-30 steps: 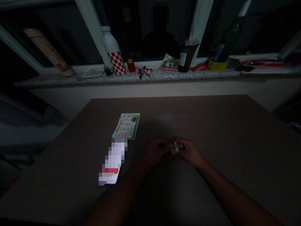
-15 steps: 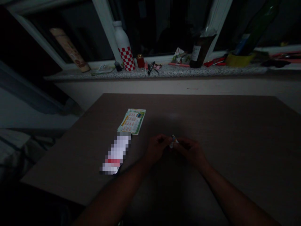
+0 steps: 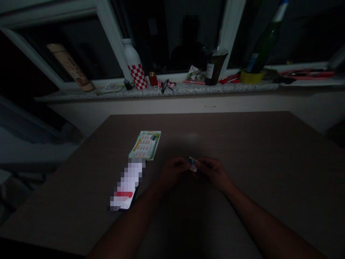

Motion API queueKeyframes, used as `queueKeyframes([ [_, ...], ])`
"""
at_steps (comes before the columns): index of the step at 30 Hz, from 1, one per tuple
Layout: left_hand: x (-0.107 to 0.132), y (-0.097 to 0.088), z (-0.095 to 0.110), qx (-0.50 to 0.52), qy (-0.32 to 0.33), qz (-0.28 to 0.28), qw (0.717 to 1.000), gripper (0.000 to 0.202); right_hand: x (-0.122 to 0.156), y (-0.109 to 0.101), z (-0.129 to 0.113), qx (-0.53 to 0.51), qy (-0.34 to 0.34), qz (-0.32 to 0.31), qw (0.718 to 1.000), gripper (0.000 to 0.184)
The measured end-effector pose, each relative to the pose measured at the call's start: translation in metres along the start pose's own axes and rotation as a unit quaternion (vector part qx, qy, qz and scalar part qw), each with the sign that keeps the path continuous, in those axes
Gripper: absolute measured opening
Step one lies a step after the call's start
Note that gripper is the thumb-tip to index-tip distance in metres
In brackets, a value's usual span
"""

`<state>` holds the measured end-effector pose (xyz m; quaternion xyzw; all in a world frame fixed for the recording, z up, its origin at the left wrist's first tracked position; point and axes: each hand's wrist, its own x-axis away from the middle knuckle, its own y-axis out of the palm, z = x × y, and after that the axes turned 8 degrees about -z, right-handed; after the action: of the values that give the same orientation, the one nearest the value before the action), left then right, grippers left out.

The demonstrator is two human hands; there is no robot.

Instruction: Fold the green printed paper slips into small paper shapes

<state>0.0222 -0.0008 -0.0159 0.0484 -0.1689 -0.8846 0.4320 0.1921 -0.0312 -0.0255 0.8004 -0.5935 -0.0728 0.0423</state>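
A small piece of printed paper, seemingly folded, is held between my two hands above the middle of the table. My left hand pinches its left side with thumb and fingers closed. On the right side, my right hand grips it in the same manner, thumb toward me. Dim light and the fingers hide part of the paper. To the left of my hands lie several calendar cards in a loose stack. Just nearer than the cards is a phone-like slab with a bright, pixelated face.
The brown table reaches to the wall under a window. On the stone sill stand a checkered white bottle, a tan flask, a red jar, a dark cup and a green bottle within yellow tape.
The view has shifted, so the sill and table things sit lower and farther left. Both hands still grip the paper, which looks turned a little, showing a different printed side.
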Motion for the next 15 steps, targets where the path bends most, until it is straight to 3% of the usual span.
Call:
queueKeyframes([
  [7,0.003,-0.001,0.008,-0.053,-0.052,-0.045,0.996,0.033,0.000,-0.010,0.000,-0.002,-0.002,-0.024,1.000,0.026],
  [15,0.003,0.010,0.008,-0.154,0.021,-0.012,0.988,0.032,-0.004,-0.013,0.003,0.000,-0.017,-0.003,1.000,0.030],
])
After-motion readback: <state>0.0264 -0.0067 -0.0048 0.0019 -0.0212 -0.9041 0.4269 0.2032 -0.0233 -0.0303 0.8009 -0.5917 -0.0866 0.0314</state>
